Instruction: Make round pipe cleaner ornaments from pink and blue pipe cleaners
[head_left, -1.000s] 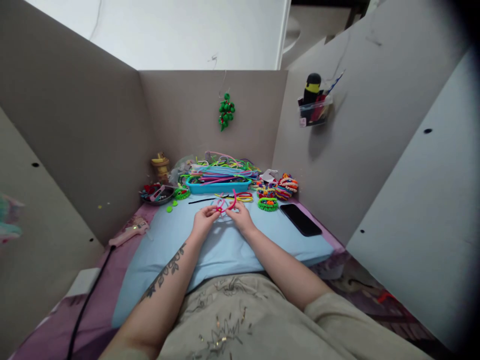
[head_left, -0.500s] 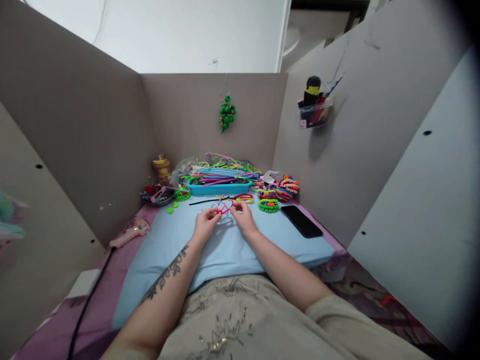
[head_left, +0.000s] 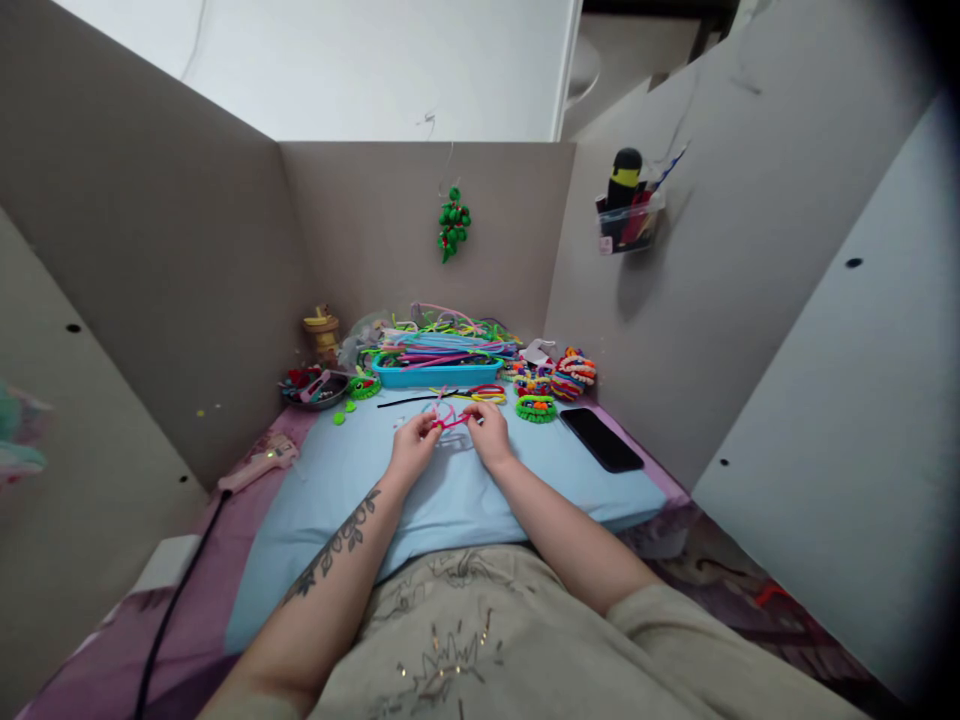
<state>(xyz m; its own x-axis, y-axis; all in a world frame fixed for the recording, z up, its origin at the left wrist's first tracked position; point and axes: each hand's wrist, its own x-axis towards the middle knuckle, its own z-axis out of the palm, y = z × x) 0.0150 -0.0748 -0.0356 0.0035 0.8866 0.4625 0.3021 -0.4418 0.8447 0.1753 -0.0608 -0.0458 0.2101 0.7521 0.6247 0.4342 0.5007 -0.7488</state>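
Between my two hands is a bright pink pipe cleaner (head_left: 453, 423), bent and stretched across the gap. My left hand (head_left: 414, 443) pinches its left end, where a small knot of pink shows at the fingertips. On the other side my right hand (head_left: 489, 434) grips the right end between thumb and finger. Paler pink and light strands stand up behind the left fingertips; how they join is too small to tell. Just beyond the hands lie scissors (head_left: 491, 394) with red and yellow handles and a black pipe cleaner (head_left: 405, 402).
A blue tray (head_left: 439, 376) heaped with coloured pipe cleaners stands at the back. Fuzzy woven pieces (head_left: 535, 408) and a black phone (head_left: 601, 440) lie to the right. Leftward are a bowl of small parts (head_left: 315, 392) and a pink glue gun (head_left: 262, 462) with a black cord.
The pink pipe cleaner was a raised loop and now runs flatter and straighter between the hands. My right hand has shifted slightly right, away from the left.
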